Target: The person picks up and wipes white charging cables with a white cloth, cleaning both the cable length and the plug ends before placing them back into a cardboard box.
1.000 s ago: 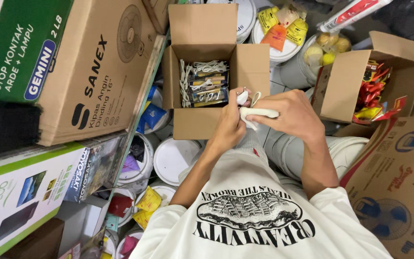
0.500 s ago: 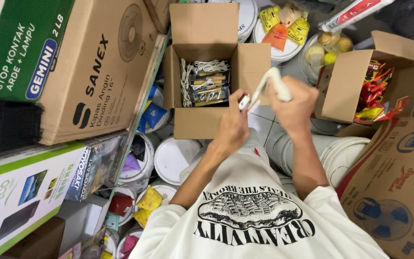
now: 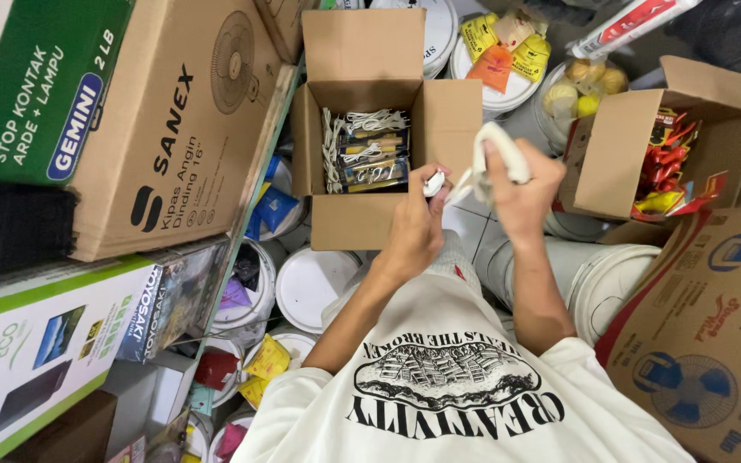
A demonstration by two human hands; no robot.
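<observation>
Storeroom floor crowded with white lidded buckets (image 3: 315,279) and stacked cartons; large brown fan carton (image 3: 177,111) at left, another (image 3: 709,343) at lower right. Open cardboard box (image 3: 370,223) ahead holds packaged white cords; second open box (image 3: 619,146) at right holds red and yellow packets. Both forearms raised over the lap. Left hand (image 3: 413,227) pinches a small white plug (image 3: 433,183). Right hand (image 3: 521,184), fist upright, is closed around a coiled white cable (image 3: 495,146), just beside the first box's right flap.

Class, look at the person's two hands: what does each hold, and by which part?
The right hand grips a white coiled cable around its bundle; the left hand pinches its white plug end.
</observation>
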